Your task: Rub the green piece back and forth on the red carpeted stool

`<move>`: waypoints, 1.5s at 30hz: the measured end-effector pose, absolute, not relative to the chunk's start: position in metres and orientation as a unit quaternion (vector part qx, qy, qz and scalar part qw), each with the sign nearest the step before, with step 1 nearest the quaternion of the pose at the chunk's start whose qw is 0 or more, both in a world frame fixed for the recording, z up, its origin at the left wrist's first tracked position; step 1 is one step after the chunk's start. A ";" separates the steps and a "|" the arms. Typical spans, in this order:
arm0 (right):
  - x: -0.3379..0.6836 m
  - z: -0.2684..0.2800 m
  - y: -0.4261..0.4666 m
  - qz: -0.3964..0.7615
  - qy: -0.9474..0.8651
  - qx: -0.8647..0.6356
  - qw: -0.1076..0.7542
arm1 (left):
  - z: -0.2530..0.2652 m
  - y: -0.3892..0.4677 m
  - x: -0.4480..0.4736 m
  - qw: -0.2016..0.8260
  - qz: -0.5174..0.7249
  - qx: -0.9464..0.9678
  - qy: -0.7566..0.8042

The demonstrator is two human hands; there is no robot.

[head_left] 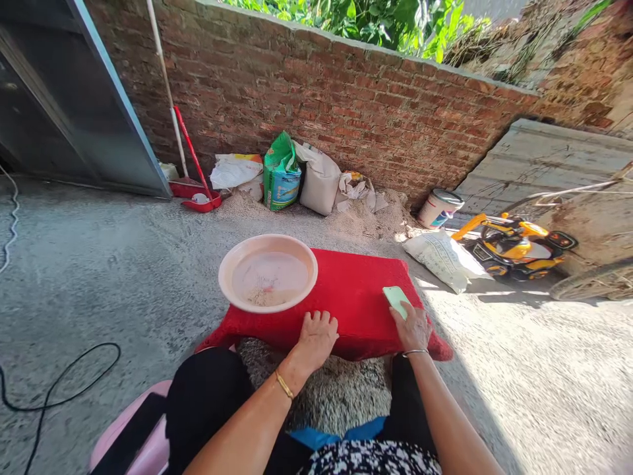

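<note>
A red cloth [353, 284] covers a low table in front of my knees. My left hand [319, 335] lies palm down on its near edge, fingers slightly bent and apart, with nothing in it. At the right end of the cloth, my right hand [414, 328] grips the near part of a pale green phone [394, 297], a flat piece with rounded corners. The far part of the phone sticks out past my fingers. On the left end of the table stands a wide pale pink basin [225, 280]. Shallow water and some light grainy bits lie in it, with a small reddish spot.
Sacks [319, 181] and a green bag [281, 175] lean against the brick wall [346, 112]. A red dustpan [202, 201], a bucket [440, 208], a white sack [445, 257] and a yellow toy digger [524, 244] stand around. A black cable [82, 343] lies left.
</note>
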State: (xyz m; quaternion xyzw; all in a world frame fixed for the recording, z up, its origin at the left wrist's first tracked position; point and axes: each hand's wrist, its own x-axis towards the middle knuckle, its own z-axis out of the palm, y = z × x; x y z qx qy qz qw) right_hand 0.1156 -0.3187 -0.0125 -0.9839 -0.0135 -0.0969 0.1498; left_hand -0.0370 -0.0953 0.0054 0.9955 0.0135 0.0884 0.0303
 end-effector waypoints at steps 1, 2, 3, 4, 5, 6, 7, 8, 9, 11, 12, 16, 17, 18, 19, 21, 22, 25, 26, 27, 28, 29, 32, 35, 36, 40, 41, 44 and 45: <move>0.108 -0.014 -0.306 -0.099 -0.062 -0.980 0.159 | 0.009 -0.097 -0.037 0.042 0.124 0.991 -0.006; 0.099 -0.016 -0.290 -0.098 -0.119 -0.974 0.167 | 0.011 -0.099 -0.037 0.051 0.160 0.985 -0.026; 0.089 -0.018 -0.272 -0.094 -0.182 -0.964 0.170 | 0.013 -0.100 -0.037 0.056 0.195 0.978 -0.046; 0.078 -0.020 -0.253 -0.088 -0.245 -0.951 0.168 | 0.013 -0.101 -0.036 0.058 0.227 0.970 -0.068; 0.068 -0.021 -0.236 -0.081 -0.303 -0.936 0.160 | 0.013 -0.101 -0.036 0.057 0.253 0.962 -0.088; 0.059 -0.023 -0.221 -0.076 -0.351 -0.922 0.149 | 0.012 -0.100 -0.036 0.056 0.274 0.955 -0.105; 0.053 -0.023 -0.209 -0.071 -0.387 -0.909 0.136 | 0.011 -0.099 -0.035 0.054 0.289 0.949 -0.118; 0.049 -0.023 -0.202 -0.069 -0.409 -0.901 0.124 | 0.010 -0.098 -0.035 0.054 0.300 0.944 -0.126; 0.048 -0.023 -0.199 -0.070 -0.416 -0.899 0.116 | 0.010 -0.097 -0.034 0.055 0.306 0.942 -0.129; 0.057 -0.022 -0.209 -0.078 -0.382 -0.914 0.110 | 0.011 -0.096 -0.032 0.057 0.309 0.941 -0.124; 0.066 -0.021 -0.220 -0.083 -0.347 -0.928 0.110 | 0.012 -0.096 -0.031 0.056 0.308 0.942 -0.122; 0.109 -0.020 -0.300 -0.087 -0.121 -0.982 0.114 | 0.016 -0.099 -0.028 0.049 0.312 0.942 -0.112; 0.118 -0.020 -0.323 -0.084 -0.057 -0.988 0.120 | 0.016 -0.100 -0.027 0.049 0.315 0.942 -0.110; 0.125 -0.020 -0.343 -0.080 -0.002 -0.989 0.127 | 0.017 -0.099 -0.027 0.049 0.318 0.941 -0.107; 0.130 -0.021 -0.361 -0.079 0.042 -0.987 0.133 | 0.018 -0.098 -0.026 0.050 0.321 0.940 -0.102; 0.132 -0.021 -0.381 -0.087 0.078 -0.983 0.142 | 0.019 -0.093 -0.025 0.055 0.323 0.941 -0.086; 0.129 -0.022 -0.382 -0.099 0.067 -0.982 0.145 | 0.019 -0.089 -0.024 0.061 0.326 0.941 -0.074; 0.104 -0.023 -0.348 -0.140 -0.057 -0.975 0.161 | 0.020 -0.077 -0.023 0.097 0.348 0.932 -0.031; 0.092 -0.023 -0.328 -0.147 -0.117 -0.968 0.169 | 0.021 -0.074 -0.023 0.114 0.360 0.926 -0.019; 0.078 -0.024 -0.305 -0.149 -0.179 -0.956 0.177 | 0.021 -0.071 -0.023 0.131 0.373 0.919 -0.011; 0.064 -0.024 -0.282 -0.147 -0.241 -0.942 0.184 | 0.021 -0.068 -0.023 0.149 0.381 0.912 -0.007; 0.050 -0.024 -0.260 -0.146 -0.294 -0.925 0.189 | 0.021 -0.066 -0.023 0.163 0.388 0.907 -0.004; 0.021 -0.024 -0.217 -0.142 -0.408 -0.883 0.184 | 0.022 -0.065 -0.024 0.181 0.393 0.901 -0.004; 0.024 -0.025 -0.223 -0.143 -0.402 -0.890 0.162 | 0.024 -0.068 -0.024 0.176 0.389 0.904 -0.012; 0.032 -0.025 -0.236 -0.139 -0.370 -0.906 0.151 | 0.024 -0.069 -0.023 0.174 0.386 0.906 -0.017; 0.080 -0.024 -0.319 -0.111 -0.139 -0.978 0.109 | 0.027 -0.072 -0.023 0.165 0.383 0.909 -0.017; 0.092 -0.023 -0.341 -0.105 -0.071 -0.986 0.107 | 0.028 -0.072 -0.023 0.164 0.383 0.909 -0.015; 0.112 -0.019 -0.386 -0.103 0.083 -0.985 0.111 | 0.027 -0.071 -0.023 0.163 0.383 0.909 -0.017; 0.113 -0.018 -0.390 -0.108 0.103 -0.982 0.115 | 0.026 -0.071 -0.023 0.162 0.382 0.909 -0.018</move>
